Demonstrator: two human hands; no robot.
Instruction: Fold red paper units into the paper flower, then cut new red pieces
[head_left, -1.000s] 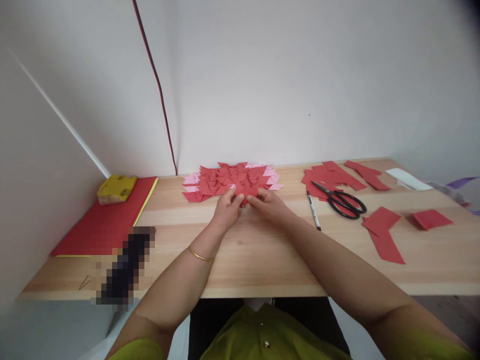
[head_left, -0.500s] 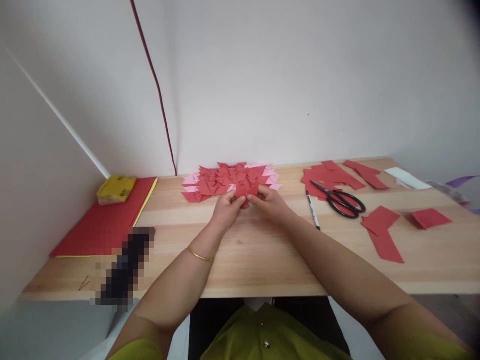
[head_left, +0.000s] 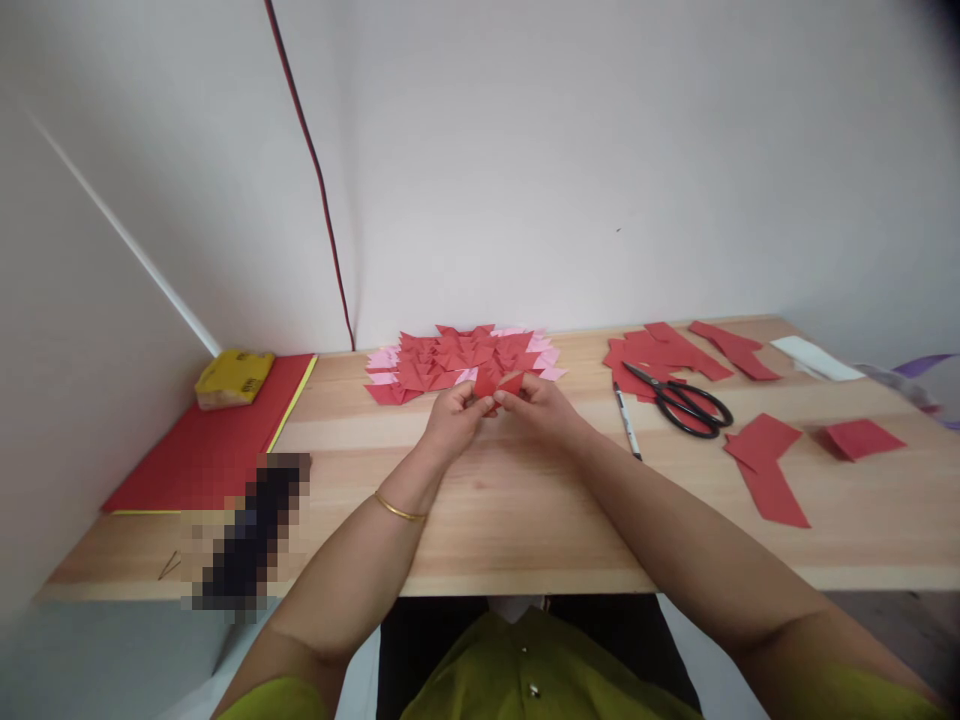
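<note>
Left hand (head_left: 455, 412) and right hand (head_left: 534, 408) pinch a red paper (head_left: 486, 383) above the tabletop (head_left: 525, 520), with a pile (head_left: 461, 352) at its 12 o'clock, apparently mid-fold, the next move likely calling for a firmly pressed crease.

Papercraft work corner: wooden table (head_left: 525, 530) against pale wall (head_left: 487, 170), scissors (head_left: 656, 388), red paper scraps (head_left: 667, 350).

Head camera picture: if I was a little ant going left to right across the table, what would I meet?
Yellow packet, gold bracelet, left hand, pinched red paper, right hand, pen, black scissors, rightmost red paper.
</note>
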